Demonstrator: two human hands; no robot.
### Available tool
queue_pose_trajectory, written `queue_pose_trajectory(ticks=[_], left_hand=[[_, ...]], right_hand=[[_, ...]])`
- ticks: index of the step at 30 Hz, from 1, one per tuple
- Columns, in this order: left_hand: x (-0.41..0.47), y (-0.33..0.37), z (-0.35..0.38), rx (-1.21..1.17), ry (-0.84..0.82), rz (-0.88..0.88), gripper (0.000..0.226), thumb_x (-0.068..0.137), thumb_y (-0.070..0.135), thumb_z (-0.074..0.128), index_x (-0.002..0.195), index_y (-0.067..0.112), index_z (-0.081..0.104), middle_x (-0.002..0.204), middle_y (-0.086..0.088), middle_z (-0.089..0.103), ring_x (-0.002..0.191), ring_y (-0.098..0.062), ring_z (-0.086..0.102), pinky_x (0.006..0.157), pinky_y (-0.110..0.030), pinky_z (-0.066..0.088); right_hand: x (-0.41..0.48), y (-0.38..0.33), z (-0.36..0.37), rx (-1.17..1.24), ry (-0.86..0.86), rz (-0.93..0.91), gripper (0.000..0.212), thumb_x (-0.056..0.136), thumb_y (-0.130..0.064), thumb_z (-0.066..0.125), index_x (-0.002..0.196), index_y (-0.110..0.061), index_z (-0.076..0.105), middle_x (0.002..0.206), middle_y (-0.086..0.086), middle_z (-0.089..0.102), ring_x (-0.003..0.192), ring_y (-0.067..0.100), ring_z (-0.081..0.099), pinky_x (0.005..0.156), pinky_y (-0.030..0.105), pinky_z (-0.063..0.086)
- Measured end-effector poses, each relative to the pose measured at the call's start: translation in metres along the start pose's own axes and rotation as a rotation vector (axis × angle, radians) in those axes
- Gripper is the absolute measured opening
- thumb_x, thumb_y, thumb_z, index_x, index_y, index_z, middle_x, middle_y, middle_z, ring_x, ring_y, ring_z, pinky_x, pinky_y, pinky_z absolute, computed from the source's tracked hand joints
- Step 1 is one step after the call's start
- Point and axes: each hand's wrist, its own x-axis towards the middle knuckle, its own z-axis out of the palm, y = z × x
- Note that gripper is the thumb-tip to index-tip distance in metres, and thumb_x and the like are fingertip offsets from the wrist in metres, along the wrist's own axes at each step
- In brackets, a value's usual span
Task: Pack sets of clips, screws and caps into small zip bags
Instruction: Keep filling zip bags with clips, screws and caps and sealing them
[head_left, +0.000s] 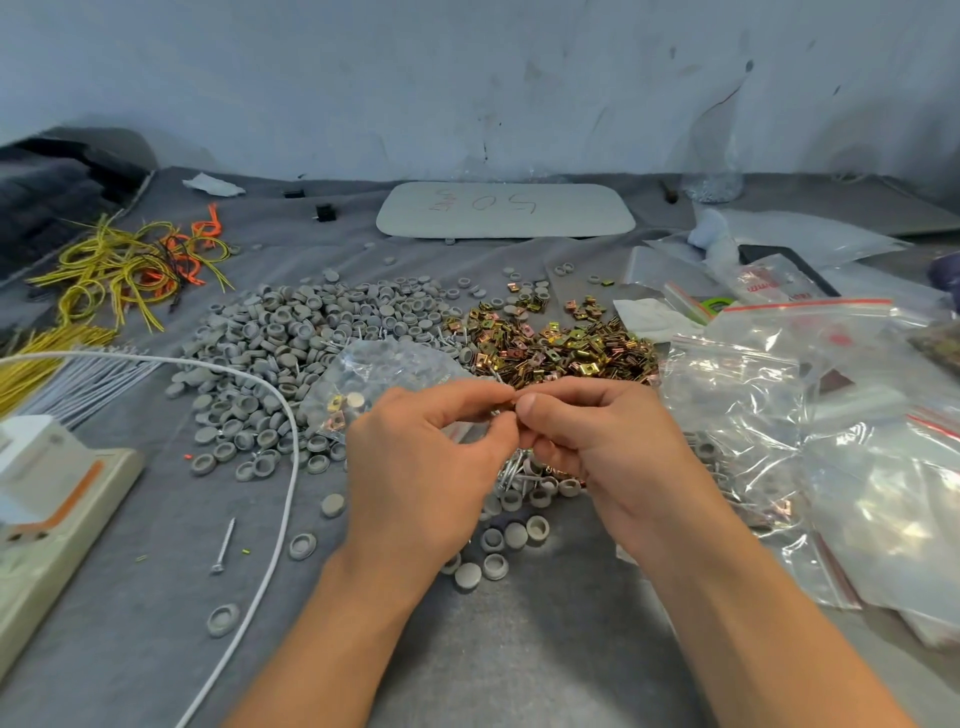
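My left hand (421, 467) and my right hand (597, 447) meet above the middle of the table, thumbs and forefingers pinching the top edge of a small clear zip bag (384, 384). The bag stretches back and left from the fingers; a few brass clips and a grey cap show inside it. A wide heap of grey caps (291, 343) lies behind on the left, a heap of brass clips (550, 343) on the right. Under my hands is a small pile of silver screws (514, 473), partly hidden. One loose screw (224, 544) lies to the left.
Empty zip bags with red strips (769, 395) pile up on the right. A beige device (47, 519) and a white cable (280, 499) sit on the left. Yellow and orange ties (124, 270) lie at the back left, a white tray (506, 210) at the back.
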Motion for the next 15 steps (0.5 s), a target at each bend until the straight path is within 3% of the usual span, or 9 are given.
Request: queue_pose_trajectory(ticks=[2, 6, 9, 12, 15], left_hand=[[0.003, -0.003, 0.001, -0.095, -0.009, -0.083, 0.025, 0.077, 0.013, 0.084, 0.086, 0.036, 0.082, 0.077, 0.026, 0.075, 0.076, 0.004, 0.073, 0.07, -0.017, 0.059], [0.01, -0.007, 0.001, -0.346, -0.093, -0.255, 0.033, 0.078, -0.005, 0.079, 0.087, 0.028, 0.083, 0.08, 0.007, 0.08, 0.075, -0.01, 0.078, 0.065, -0.019, 0.059], [0.011, -0.007, 0.001, -0.419, -0.132, -0.295, 0.035, 0.08, -0.009, 0.077, 0.088, 0.025, 0.084, 0.082, 0.001, 0.08, 0.079, -0.015, 0.079, 0.068, -0.021, 0.059], [0.012, -0.006, 0.0, -0.487, -0.153, -0.332, 0.04, 0.08, -0.013, 0.075, 0.086, 0.026, 0.083, 0.081, -0.002, 0.08, 0.077, -0.015, 0.078, 0.068, -0.022, 0.059], [0.013, -0.003, -0.002, -0.565, -0.192, -0.36, 0.039, 0.078, -0.016, 0.074, 0.08, 0.022, 0.084, 0.08, -0.007, 0.08, 0.074, -0.014, 0.076, 0.066, -0.019, 0.057]], right_hand=[[-0.001, 0.002, 0.001, -0.028, -0.025, -0.025, 0.02, 0.083, 0.005, 0.077, 0.076, -0.013, 0.083, 0.069, 0.009, 0.073, 0.061, 0.014, 0.067, 0.058, 0.02, 0.054], [-0.005, 0.003, 0.005, -0.178, 0.019, -0.169, 0.024, 0.076, 0.006, 0.081, 0.079, -0.018, 0.082, 0.073, 0.006, 0.077, 0.066, 0.015, 0.07, 0.061, 0.023, 0.056], [-0.006, 0.002, 0.004, -0.352, 0.072, -0.28, 0.019, 0.075, -0.003, 0.084, 0.079, -0.021, 0.082, 0.072, -0.001, 0.078, 0.067, 0.014, 0.075, 0.063, 0.03, 0.06], [-0.011, 0.003, 0.006, -0.459, 0.101, -0.404, 0.015, 0.072, -0.012, 0.083, 0.076, -0.026, 0.081, 0.07, -0.01, 0.077, 0.065, 0.009, 0.075, 0.061, 0.021, 0.058], [-0.011, 0.001, 0.005, -0.46, 0.087, -0.404, 0.013, 0.063, -0.02, 0.079, 0.074, -0.026, 0.08, 0.068, -0.007, 0.076, 0.063, 0.01, 0.074, 0.058, 0.024, 0.059]])
